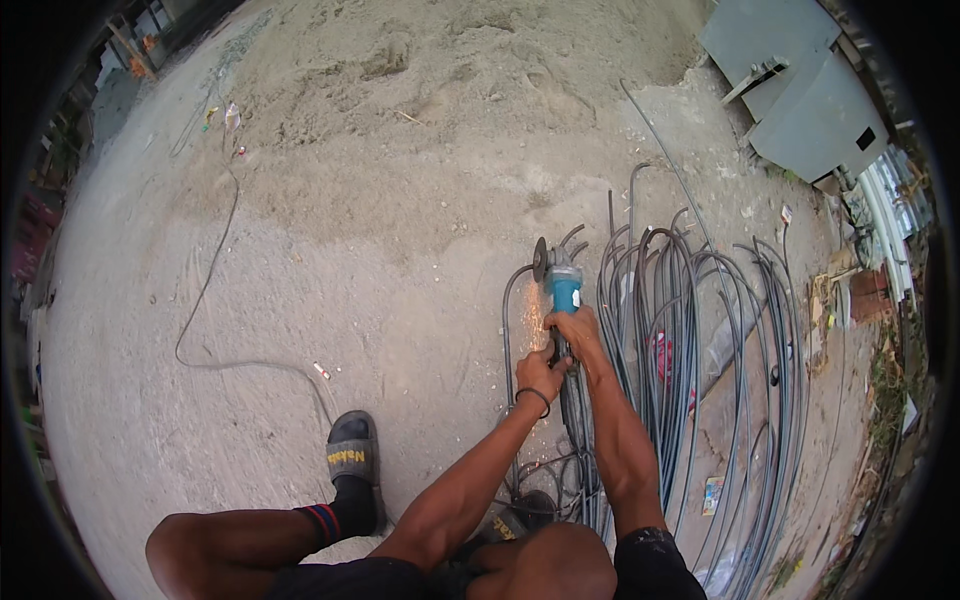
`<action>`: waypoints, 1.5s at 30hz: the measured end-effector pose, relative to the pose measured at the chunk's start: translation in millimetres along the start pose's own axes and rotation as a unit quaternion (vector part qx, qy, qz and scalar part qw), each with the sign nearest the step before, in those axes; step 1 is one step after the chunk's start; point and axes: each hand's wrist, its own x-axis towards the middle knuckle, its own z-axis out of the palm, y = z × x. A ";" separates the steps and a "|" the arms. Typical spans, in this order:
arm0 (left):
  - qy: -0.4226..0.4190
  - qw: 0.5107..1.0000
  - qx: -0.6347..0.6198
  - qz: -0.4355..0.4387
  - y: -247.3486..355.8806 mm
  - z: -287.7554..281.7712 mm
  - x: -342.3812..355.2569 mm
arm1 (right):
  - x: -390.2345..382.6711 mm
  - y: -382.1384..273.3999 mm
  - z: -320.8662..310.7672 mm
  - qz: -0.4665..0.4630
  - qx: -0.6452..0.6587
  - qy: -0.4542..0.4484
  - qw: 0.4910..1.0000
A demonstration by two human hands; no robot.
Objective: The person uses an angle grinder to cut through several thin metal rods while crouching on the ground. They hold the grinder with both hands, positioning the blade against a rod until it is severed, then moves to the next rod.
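Both my hands are wrapped round a teal angle grinder (565, 292), held low over bent metal rods (655, 300). My right hand (578, 330) grips its body just behind the grey head. Closer to me, my left hand (541, 374), with a dark band at the wrist, is closed on the dark rear part, its fingers partly hidden. The cutting disc (540, 260) stands upright at the grinder's far left side. Orange sparks (533, 315) spray back from the disc toward me. Where the disc meets the metal is too small to tell.
Looped rods spread over the ground to my right. A thin cable (205, 285) snakes across the dirt at left, close to my sandalled left foot (352, 460). Grey metal sheets or boxes (820, 110) stand at the far right. Loose soil (400, 90) lies ahead.
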 end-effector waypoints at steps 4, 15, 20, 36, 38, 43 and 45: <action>-0.014 1.000 -0.009 -0.017 -5.0 -1.1 -2.1 | -10.0 -2.7 1.5 -0.009 0.000 0.007 1.000; -0.025 1.000 -0.005 -0.014 5.6 0.3 -8.0 | -9.9 4.4 -4.5 -0.010 -0.010 0.004 1.000; -0.029 0.999 0.004 -0.017 2.2 -3.6 -6.3 | -13.5 -1.3 -2.8 0.002 -0.011 -0.021 1.000; -0.003 1.000 0.020 0.001 -7.9 -5.4 -5.4 | -20.3 -8.2 3.7 -0.003 0.005 -0.014 1.000; 0.000 0.999 0.034 0.007 -8.7 -0.4 -8.4 | -21.5 -4.4 2.6 -0.001 -0.003 -0.015 1.000; 0.017 0.999 0.022 0.036 9.4 -2.8 -20.1 | -19.2 9.0 -8.6 -0.015 0.006 -0.030 0.999; 0.036 0.998 -0.050 0.032 24.2 -12.5 -37.8 | -32.1 5.0 -23.1 -0.052 0.053 -0.018 0.997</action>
